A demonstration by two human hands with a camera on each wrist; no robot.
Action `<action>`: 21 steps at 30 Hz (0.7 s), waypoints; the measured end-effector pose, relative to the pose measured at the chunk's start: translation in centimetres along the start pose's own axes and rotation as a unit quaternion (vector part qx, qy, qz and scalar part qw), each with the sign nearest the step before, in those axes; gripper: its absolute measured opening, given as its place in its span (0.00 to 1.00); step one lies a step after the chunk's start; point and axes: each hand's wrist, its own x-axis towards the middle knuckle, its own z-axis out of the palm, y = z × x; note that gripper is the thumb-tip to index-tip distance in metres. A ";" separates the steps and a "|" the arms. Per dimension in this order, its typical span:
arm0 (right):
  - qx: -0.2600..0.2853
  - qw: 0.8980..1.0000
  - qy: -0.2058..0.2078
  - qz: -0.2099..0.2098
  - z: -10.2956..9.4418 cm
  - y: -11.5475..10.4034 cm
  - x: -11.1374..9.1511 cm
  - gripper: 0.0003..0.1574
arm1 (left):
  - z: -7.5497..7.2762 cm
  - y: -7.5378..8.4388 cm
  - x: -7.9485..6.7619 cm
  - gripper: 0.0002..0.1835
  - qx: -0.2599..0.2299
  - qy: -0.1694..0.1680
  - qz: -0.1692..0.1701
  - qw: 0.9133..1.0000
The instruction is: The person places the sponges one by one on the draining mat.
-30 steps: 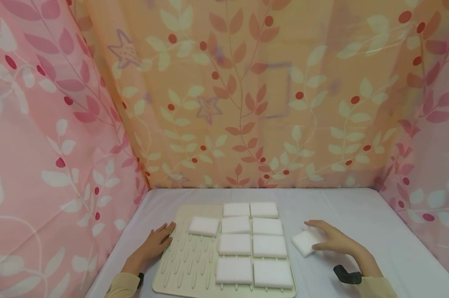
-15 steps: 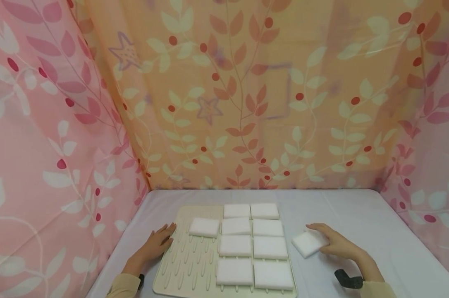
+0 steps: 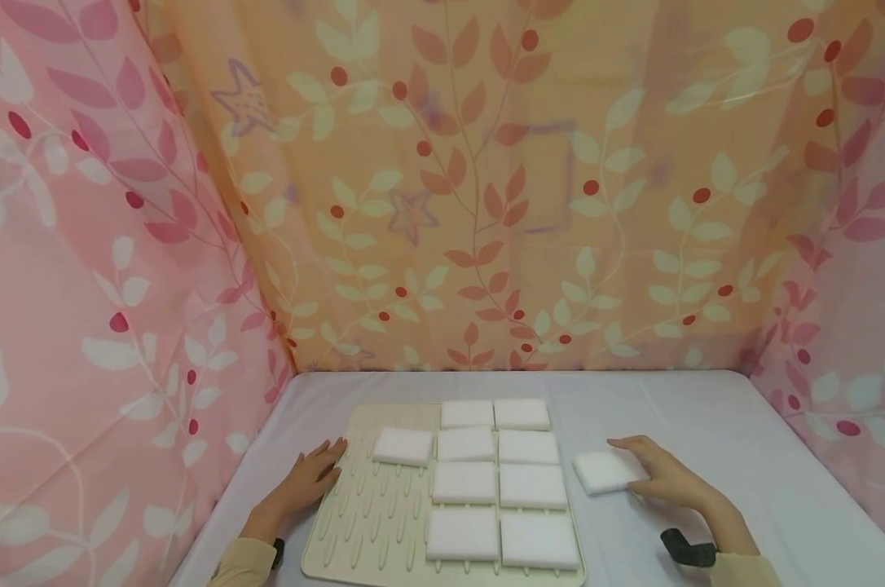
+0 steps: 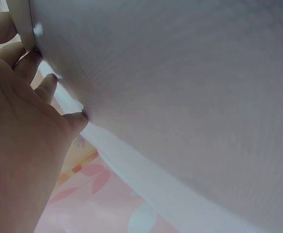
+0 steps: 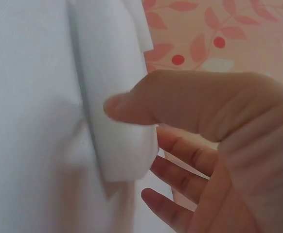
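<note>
My right hand (image 3: pixel 666 473) pinches a white rectangular sponge (image 3: pixel 602 472) between thumb and fingers, on the table to the right of the mat. In the right wrist view the thumb presses one long side of this sponge (image 5: pixel 117 155), and the other fingers are partly behind it. A cream drying mat with raised ridges (image 3: pixel 340 548) lies in the middle. Several white sponges (image 3: pixel 466 483) stand in two columns on its right half, with a single sponge (image 3: pixel 402 447) left of them. My left hand (image 3: pixel 310 476) rests at the mat's left edge, fingers extended.
A white cloth covers the table (image 3: pixel 677 399). Behind it hangs an orange leaf-patterned curtain (image 3: pixel 486 204), with pink patterned curtains (image 3: pixel 120 269) at both sides. Each wrist wears a black band; the right one (image 3: pixel 686 548) juts out.
My right hand has closed its fingers on the loose sponge and turned it, so its sides line up more nearly with the mat. The left hand and the sponges on the mat stay put.
</note>
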 end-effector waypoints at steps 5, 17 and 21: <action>0.010 1.000 0.012 0.019 0.0 0.0 -0.1 0.39 | 0.0 0.0 0.0 0.27 0.002 0.002 0.001 1.000; 0.053 0.997 0.014 0.047 -0.2 -0.6 0.2 0.36 | -0.2 0.0 -0.1 0.27 0.002 0.004 0.004 1.000; 0.043 0.998 0.022 0.044 -0.4 -1.0 0.5 0.35 | -0.2 0.0 -0.1 0.28 0.004 -0.002 0.000 1.000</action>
